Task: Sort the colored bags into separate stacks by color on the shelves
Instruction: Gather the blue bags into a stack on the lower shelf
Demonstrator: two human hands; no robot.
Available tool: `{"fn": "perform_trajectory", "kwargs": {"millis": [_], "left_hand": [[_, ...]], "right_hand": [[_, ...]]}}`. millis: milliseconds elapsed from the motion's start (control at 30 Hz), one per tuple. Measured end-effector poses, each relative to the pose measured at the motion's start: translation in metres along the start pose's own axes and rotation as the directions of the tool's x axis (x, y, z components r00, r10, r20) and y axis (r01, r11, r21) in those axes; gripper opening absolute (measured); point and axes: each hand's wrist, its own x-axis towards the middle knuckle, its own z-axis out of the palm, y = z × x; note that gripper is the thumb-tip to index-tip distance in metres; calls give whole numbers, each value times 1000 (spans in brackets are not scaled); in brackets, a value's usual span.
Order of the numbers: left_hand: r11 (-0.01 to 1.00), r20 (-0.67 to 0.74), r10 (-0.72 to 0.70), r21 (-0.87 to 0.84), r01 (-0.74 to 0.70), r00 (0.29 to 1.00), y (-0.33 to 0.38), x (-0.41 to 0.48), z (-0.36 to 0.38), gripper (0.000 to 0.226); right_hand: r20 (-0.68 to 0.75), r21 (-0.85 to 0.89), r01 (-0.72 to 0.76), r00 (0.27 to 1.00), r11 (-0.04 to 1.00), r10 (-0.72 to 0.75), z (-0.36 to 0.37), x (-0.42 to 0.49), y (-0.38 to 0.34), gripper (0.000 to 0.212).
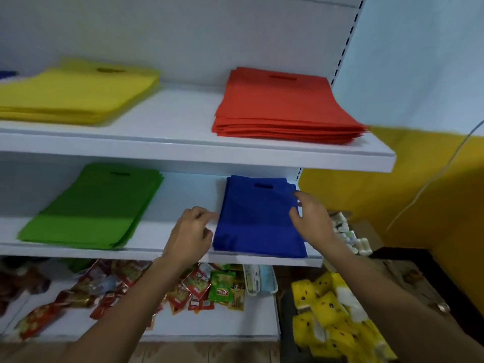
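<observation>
Upper left: flat yellow fabric bag stack [76, 96] blurred, cut off by frame edge. Below, green fabric bag stack [97, 205]. Centre: left hand [190, 237], fingers curled loosely, touching edge of blue fabric bag stack [258, 218]; grip unclear. Right hand [311, 218] half-open on stack's right edge. Upper right: red fabric bag stack [284, 106].

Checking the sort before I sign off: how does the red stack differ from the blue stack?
The red stack lies on the upper shelf; the blue stack lies on the shelf below. Red looks thicker, with many fanned edges; blue looks thinner. Nobody touches red, while the left hand and right hand flank blue at its sides. Both are single-colour flat bags with cut-out handles, at the right end.
</observation>
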Motion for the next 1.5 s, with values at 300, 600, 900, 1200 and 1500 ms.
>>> {"fn": "perform_trajectory", "kwargs": {"millis": [300, 600, 900, 1200, 1500], "left_hand": [[993, -142, -89, 65, 99, 986, -28, -51, -123, 42], [934, -337, -279, 123, 336, 899, -172, -117, -284, 38], [854, -512, -320, 208, 477, 797, -314, -148, -433, 37], [897, -500, -277, 171, 408, 820, -410, -85, -474, 38], [939, -474, -173, 184, 289, 864, -483, -8, -505, 35]], "right_hand": [[-29, 256, 215, 976, 942, -214, -26, -11, -155, 35], [-11, 361, 483, 858, 798, -514, 60, 32, -391, 33], [-58, 419, 566, 797, 710, -602, 132, 77, -603, 36], [-29, 345, 572, 799, 744, -601, 182, 154, -675, 37], [-14, 169, 537, 840, 827, -542, 213, 224, -702, 37]]}}
